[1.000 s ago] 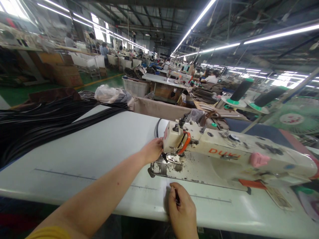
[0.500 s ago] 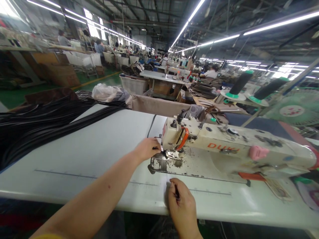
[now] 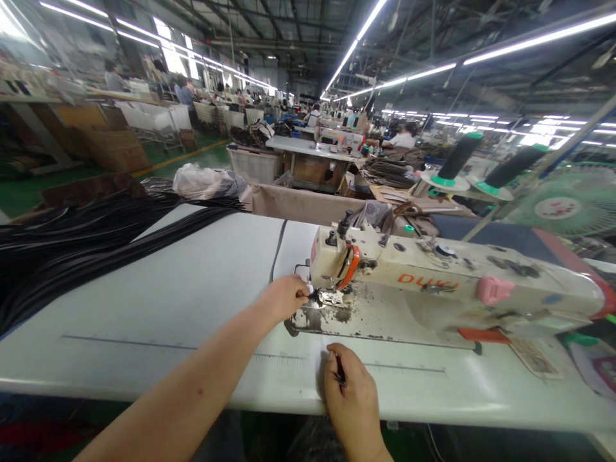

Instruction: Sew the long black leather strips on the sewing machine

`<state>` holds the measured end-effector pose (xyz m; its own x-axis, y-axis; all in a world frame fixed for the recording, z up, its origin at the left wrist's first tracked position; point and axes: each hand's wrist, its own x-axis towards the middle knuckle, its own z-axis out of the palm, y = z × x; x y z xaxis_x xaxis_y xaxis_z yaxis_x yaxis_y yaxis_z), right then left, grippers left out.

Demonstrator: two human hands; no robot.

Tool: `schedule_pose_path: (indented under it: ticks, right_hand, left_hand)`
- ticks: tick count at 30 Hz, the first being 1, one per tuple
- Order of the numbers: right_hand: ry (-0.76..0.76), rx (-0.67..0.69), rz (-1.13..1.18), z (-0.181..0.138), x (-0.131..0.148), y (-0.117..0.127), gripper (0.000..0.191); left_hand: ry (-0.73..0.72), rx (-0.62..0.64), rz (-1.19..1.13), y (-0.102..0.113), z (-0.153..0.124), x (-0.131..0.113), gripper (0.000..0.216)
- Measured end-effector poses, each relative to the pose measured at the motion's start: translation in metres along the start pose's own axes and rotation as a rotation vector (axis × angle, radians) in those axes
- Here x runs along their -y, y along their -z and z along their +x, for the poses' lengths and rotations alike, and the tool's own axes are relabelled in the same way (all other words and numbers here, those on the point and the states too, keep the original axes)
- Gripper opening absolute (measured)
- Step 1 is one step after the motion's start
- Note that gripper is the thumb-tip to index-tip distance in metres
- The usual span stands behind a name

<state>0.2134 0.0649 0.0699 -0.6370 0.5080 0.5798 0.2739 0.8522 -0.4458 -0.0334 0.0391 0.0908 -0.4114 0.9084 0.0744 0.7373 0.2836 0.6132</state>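
Observation:
A cream sewing machine lies across the white table. My left hand is closed in a pinch on a thin black strip just left of the presser foot. The strip runs from my fingers away across the table toward its far edge. My right hand rests at the table's near edge, fingers curled round a small dark thing that I cannot make out.
A big heap of black strips covers the table's left end. Thread cones and a green fan stand behind the machine. A plastic bag lies at the far edge. Other workstations and people fill the hall beyond.
My left hand drew back to the left from the machine head and now pinches the black strip, which has swung left across the table. My right hand has stayed put.

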Motion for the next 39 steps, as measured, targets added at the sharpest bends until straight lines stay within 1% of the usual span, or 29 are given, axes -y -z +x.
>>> schedule_pose_path:
  ticks: [4,9,12,15,17,20,22,25,27,30,32,35,37,39]
  right_hand:
    - [0.004,-0.010,0.001,0.000,0.001,0.000,0.018]
    - [-0.018,0.008,0.017,-0.001,0.003,0.001,0.017]
    - [-0.050,0.002,0.042,-0.001,0.004,0.001,0.018]
    - [-0.079,0.001,0.068,-0.001,0.004,0.001,0.019]
    - [-0.095,0.009,0.089,-0.001,0.004,0.001,0.020]
    - [-0.125,0.029,0.129,-0.001,0.004,0.002,0.020]
    - [-0.138,0.030,0.150,-0.001,0.004,0.002,0.019]
    - [-0.142,0.017,0.177,0.000,0.006,0.003,0.018]
    - [-0.143,0.013,0.201,0.001,0.007,0.005,0.018]
    - [-0.158,0.023,0.248,0.003,0.007,0.007,0.019]
    - [-0.180,0.042,0.281,0.004,0.007,0.011,0.021]
    - [-0.213,0.089,0.354,0.002,0.007,0.020,0.024]
    - [-0.243,0.121,0.402,-0.004,0.006,0.029,0.024]
    - [-0.292,0.118,0.431,-0.016,0.003,0.039,0.025]
  left_hand:
    - [0.040,-0.018,0.015,-0.007,-0.020,-0.013,0.013]
    - [0.121,-0.059,-0.020,-0.025,-0.041,-0.036,0.011]
    - [0.145,-0.071,-0.025,-0.032,-0.042,-0.047,0.013]
    - [0.160,-0.035,-0.012,-0.033,-0.041,-0.053,0.016]
    - [0.156,-0.015,0.041,-0.032,-0.041,-0.053,0.020]
    - [0.078,0.011,0.150,-0.030,-0.048,-0.050,0.028]
    - [0.024,0.057,0.202,-0.027,-0.055,-0.050,0.033]
    - [0.004,0.161,0.242,-0.019,-0.068,-0.056,0.047]
    - [-0.007,0.192,0.265,-0.014,-0.075,-0.064,0.048]
    - [-0.090,0.152,0.295,-0.010,-0.081,-0.073,0.039]
    - [-0.137,0.130,0.279,-0.012,-0.083,-0.073,0.039]
    - [-0.179,0.108,0.259,-0.021,-0.084,-0.067,0.042]
    - [-0.233,0.092,0.299,-0.027,-0.084,-0.062,0.035]
    - [-0.299,0.086,0.354,-0.032,-0.085,-0.056,0.028]
